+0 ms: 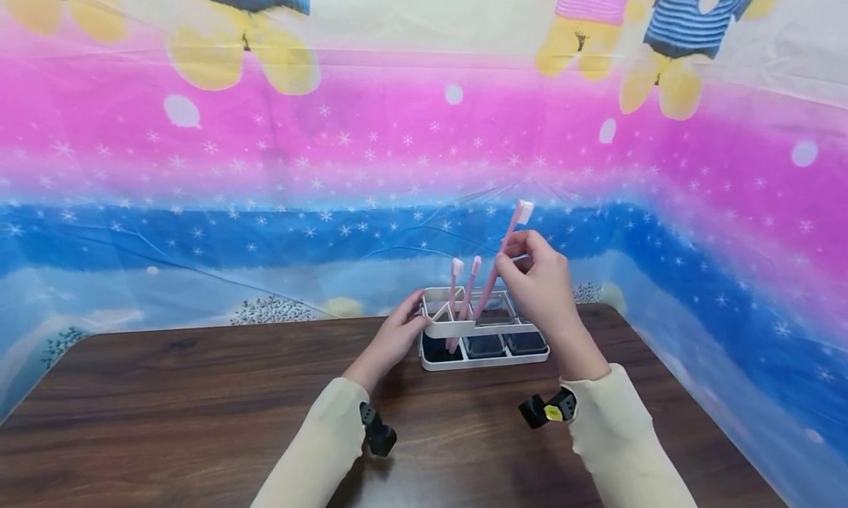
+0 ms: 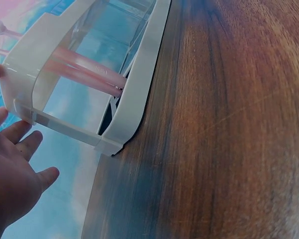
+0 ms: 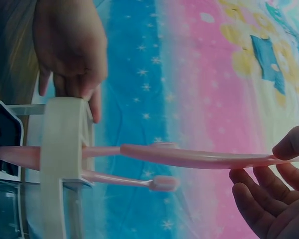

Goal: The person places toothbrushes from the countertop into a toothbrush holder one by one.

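Observation:
A white two-tier toothbrush holder point(image 1: 497, 330) stands on the table. My left hand point(image 1: 397, 333) grips the left end of its upper tier, the thumb at the near side. Between the thumb and fingers of my right hand point(image 1: 545, 281) is a pink toothbrush point(image 1: 506, 235), bristle head up and tilted to the right. Its lower end point(image 3: 127, 150) is above the upper tier in the right wrist view. Two more pink toothbrushes point(image 1: 453, 287) stand in the left part of the holder, their handles point(image 2: 84, 69) passing down to the lower tier.
Dark square compartments point(image 1: 486, 345) line the holder's lower tier. The brown wooden table point(image 1: 199, 412) stretches out in front and to the left. Behind it hangs a printed cloth point(image 1: 371, 147) that also covers the right side.

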### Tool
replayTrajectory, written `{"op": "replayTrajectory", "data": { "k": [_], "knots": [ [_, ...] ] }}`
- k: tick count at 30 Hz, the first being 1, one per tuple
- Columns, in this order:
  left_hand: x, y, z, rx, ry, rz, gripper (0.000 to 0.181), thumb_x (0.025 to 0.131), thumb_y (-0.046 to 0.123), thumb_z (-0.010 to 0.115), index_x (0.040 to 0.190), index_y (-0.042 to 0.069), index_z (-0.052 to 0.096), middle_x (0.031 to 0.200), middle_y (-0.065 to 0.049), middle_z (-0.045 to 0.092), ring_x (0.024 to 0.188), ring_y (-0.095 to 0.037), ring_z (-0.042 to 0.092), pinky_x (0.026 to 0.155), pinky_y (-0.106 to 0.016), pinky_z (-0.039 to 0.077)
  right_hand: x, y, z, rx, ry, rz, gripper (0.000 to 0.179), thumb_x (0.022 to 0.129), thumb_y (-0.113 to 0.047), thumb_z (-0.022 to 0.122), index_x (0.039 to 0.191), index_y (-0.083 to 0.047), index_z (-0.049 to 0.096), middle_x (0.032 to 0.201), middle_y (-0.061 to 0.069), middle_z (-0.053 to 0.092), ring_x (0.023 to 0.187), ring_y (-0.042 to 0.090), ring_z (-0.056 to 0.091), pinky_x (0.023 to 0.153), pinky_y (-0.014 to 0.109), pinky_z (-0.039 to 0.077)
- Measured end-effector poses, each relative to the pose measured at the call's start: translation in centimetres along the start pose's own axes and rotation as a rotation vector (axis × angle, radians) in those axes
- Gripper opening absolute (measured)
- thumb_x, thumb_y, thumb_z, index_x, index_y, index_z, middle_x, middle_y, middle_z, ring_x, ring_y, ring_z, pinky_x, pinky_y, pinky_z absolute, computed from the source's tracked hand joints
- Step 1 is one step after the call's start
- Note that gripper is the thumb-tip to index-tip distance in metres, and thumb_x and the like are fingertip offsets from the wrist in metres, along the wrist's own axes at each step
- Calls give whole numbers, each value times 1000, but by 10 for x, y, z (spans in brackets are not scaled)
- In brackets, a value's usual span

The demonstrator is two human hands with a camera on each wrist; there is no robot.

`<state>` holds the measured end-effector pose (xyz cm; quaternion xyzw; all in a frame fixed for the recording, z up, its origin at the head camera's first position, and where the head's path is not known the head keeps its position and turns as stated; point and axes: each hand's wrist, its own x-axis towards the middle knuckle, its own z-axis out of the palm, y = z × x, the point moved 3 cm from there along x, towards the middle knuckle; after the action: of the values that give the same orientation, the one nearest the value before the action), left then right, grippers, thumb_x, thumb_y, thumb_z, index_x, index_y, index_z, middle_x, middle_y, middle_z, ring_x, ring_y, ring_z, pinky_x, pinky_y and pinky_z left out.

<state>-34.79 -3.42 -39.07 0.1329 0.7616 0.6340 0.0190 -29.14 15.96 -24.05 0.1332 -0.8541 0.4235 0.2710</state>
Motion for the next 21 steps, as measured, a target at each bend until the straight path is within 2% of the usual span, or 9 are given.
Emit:
{"op": "replayTrajectory", "data": {
  "k": [5,11,21],
  "knots": [
    [0,0,0,-4,-4,-7,63,93,19,52,152,12,30,153,-19,33,138,-38,36,112,-52,30,-1,6,12,-15,-8,-25,23,92,-16,60,110,-2,61,98,12,68,83,23,69,70,40,58],
    [1,1,1,9,-4,6,62,94,19,52,151,10,30,152,-19,35,138,-38,35,112,-52,30,-3,15,26,-34,-46,-6,20,91,-15,60,107,-3,62,97,12,68,82,23,68,71,39,59],
    [1,1,1,6,5,12,63,94,19,52,151,9,30,151,-20,36,139,-36,34,113,-52,29,-7,30,50,-73,-93,-40,17,89,-10,60,104,-2,64,91,12,69,78,22,66,73,39,57]
  ]
}}
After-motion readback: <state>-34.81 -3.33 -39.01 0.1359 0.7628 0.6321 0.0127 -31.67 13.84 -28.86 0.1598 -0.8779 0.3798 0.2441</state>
